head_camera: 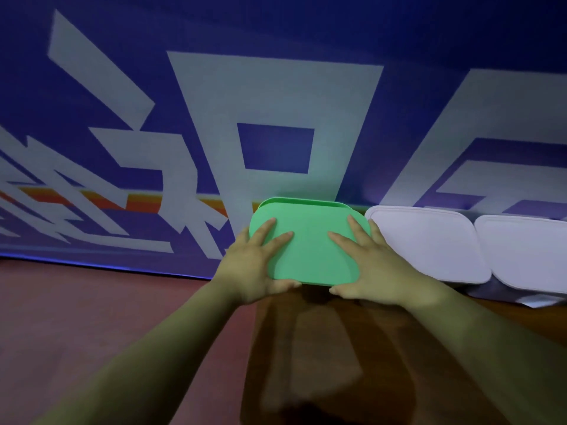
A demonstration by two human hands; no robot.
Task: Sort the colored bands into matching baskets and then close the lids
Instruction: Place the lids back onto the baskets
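- A deep blue backdrop (pixel 92 56) fills the far side from left to right and leans toward the viewer.
- Large pale grey block shapes (pixel 276 96) are printed across it, one with a blue square inside.
- A red, orange and yellow stripe (pixel 144 202) runs low on its left half.
- A reddish-brown surface (pixel 92 302) lies in front, with a thin blue glow (pixel 92 265) where it meets the backdrop.
- A darker, glossy brown patch (pixel 306 348) covers the near middle.
- The light is dim.
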